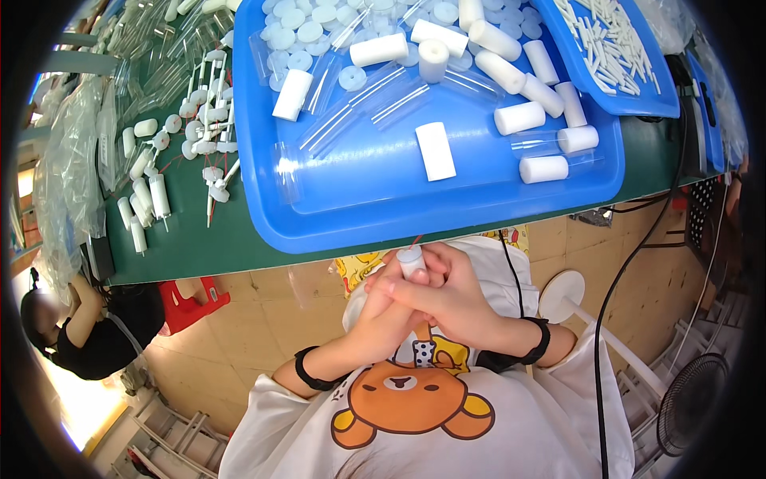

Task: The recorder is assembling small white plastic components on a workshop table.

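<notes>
Just below the table's front edge, my left hand (383,313) and my right hand (456,300) are clasped together around a small white cylinder (412,263). Its round end points up toward the table, and a short bit of red string sticks out from it. Fingers of both hands wrap it, so its lower part is hidden. Beyond the hands lies a large blue tray (351,234) with white foam cylinders (520,118), clear plastic tubes (331,128) and pale translucent discs (309,32). A lone white cylinder (435,151) rests in the tray's middle.
A second blue tray (638,102) with thin white sticks (610,56) overlaps the large tray's right corner. Assembled pieces with red strings (209,136) lie on the green table (215,247) at left. A black cable (600,375) hangs at right. Another person (96,327) sits at left.
</notes>
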